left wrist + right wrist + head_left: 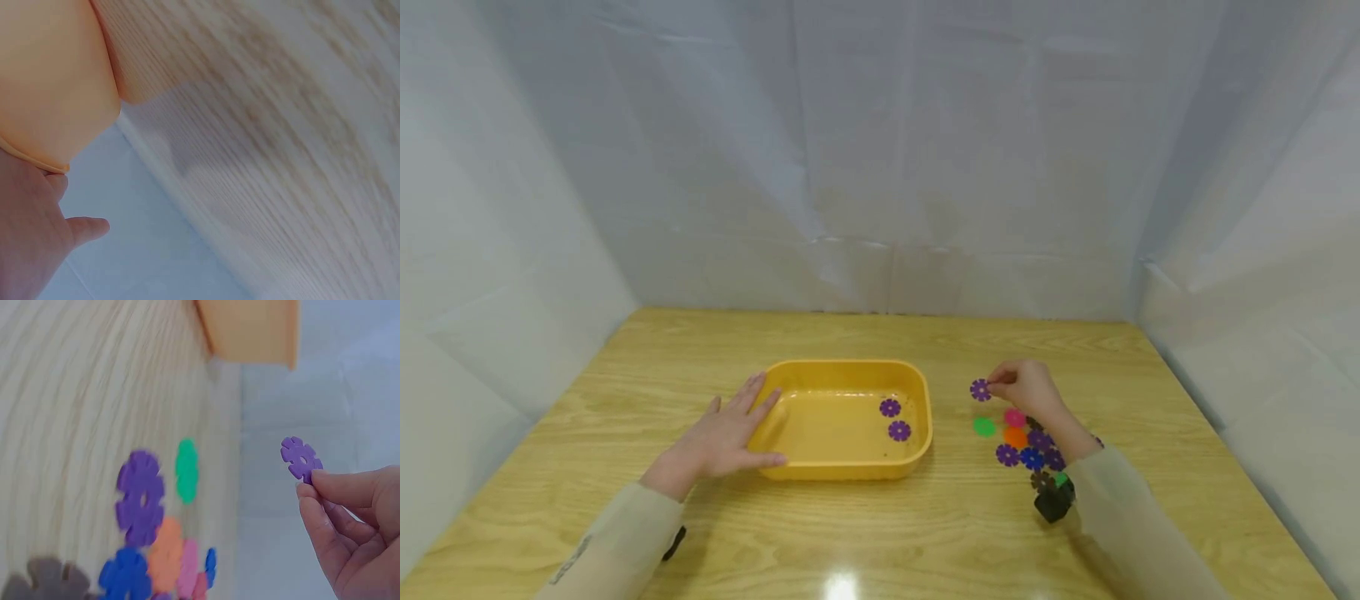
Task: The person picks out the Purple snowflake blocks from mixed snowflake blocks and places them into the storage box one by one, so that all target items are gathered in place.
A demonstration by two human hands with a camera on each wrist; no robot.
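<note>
Left hand (722, 437): rests flat against the left end of the yellow tub (790, 472), fingers straight and slightly spread, gripping nothing. The left wrist view shows the palm against the tub's outer wall.

The yellow tub stands on the wooden table (880, 333), between the two hands. Two purple flower discs (895, 419) lie on its floor near the right end wall, close together.

Right hand (1026, 387): raised just right of the tub, fingers curled, thumb and fingertips (325, 484) pinching a purple flower disc (980, 389) by its edge. The disc is clear of the table, between the hand and the tub's right rim.

Below the right hand, a loose pile of flower discs (1026, 446) lies on the table: green, pink, orange, purple, blue and brown. The green disc (984, 427) sits at the pile's left edge. The right forearm partly covers the pile's right side.

Surface: light wood grain, with a glare spot at the near edge. White sheeting (880, 150) encloses the table at the back and on both sides.
</note>
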